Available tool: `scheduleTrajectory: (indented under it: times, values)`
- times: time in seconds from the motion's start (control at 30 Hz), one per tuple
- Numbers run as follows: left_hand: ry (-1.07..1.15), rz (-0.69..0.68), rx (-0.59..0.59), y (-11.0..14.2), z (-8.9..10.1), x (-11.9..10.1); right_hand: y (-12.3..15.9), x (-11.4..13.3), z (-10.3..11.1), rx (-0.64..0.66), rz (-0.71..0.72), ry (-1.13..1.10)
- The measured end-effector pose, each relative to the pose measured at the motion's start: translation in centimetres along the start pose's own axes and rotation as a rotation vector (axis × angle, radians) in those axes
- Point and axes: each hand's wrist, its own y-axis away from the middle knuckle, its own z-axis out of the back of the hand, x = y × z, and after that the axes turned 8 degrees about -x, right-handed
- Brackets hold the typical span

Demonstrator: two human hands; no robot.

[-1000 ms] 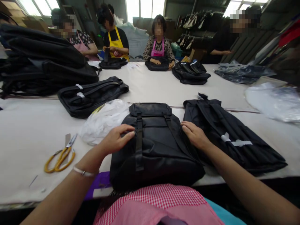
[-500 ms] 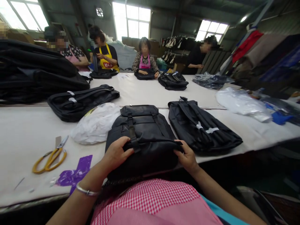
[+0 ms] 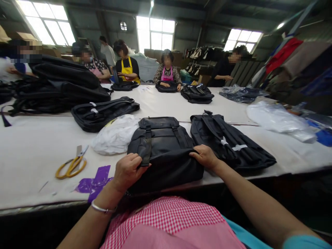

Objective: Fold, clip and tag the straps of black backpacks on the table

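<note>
- The pale worktop (image 3: 28,148) spans the frame; its front edge runs across the lower part, close to the wearer's checked apron (image 3: 176,216).
- A pile of black bags (image 3: 70,79) fills the upper left, stacked unevenly; a knock at its base could probably make the upper ones slide.
- The black backpack (image 3: 162,138) lies at the centre of the frame, flap end away, near end at the worktop's front edge. A hard tug toward the apron could drag it over that edge.
- A second backpack (image 3: 233,145), straps up and bound with white ties, lies just beside it at centre right; a sideways swing could push into it.
- A strapped bag (image 3: 105,114) lies left of centre, behind a white bundle (image 3: 115,136).
- Both hands grip the black backpack's raised front fabric: the left hand (image 3: 129,171) with curled fingers beside a hanging strap (image 3: 147,148), the right hand (image 3: 206,156) pinching between thumb and fingers. Uneven pulling could skew the panel or snag the strap.
- Yellow-handled scissors (image 3: 71,168) rest at lower left, blades pointing up the frame; a careless sweep of the left forearm could catch them.
- Purple tape (image 3: 95,181) lies near that forearm and might stick to it if adhesive is exposed, which I cannot tell.
</note>
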Motion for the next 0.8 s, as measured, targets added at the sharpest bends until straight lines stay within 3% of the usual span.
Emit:
scheduleTrajectory:
  times: [0.17, 0.33, 0.43, 0.6, 0.7, 0.8]
  values:
    - [0.199, 0.053, 0.103, 0.5, 2.4, -0.1, 0.6, 0.6, 0.9, 0.126, -0.013, 0.012]
    - [0.419, -0.011, 0.223, 0.4, 3.6, 1.3, 0.6, 1.5, 3.0, 0.162, 0.030, -0.164]
    - [0.380, -0.055, 0.267, 0.3, 3.2, 2.0, 0.4, 2.4, 2.7, 0.185, 0.039, -0.307]
    - [0.225, -0.104, 0.322, -1.5, 2.8, 3.1, -0.5, 2.7, 2.8, 0.232, -0.061, -0.396]
    - [0.121, -0.101, 0.274, -3.1, 2.8, 3.9, -1.6, 1.8, 4.0, 0.114, -0.031, -0.307]
    - [0.035, -0.102, 0.217, -3.2, 2.3, 4.3, -1.7, 0.6, 3.8, 0.013, 0.113, -0.140]
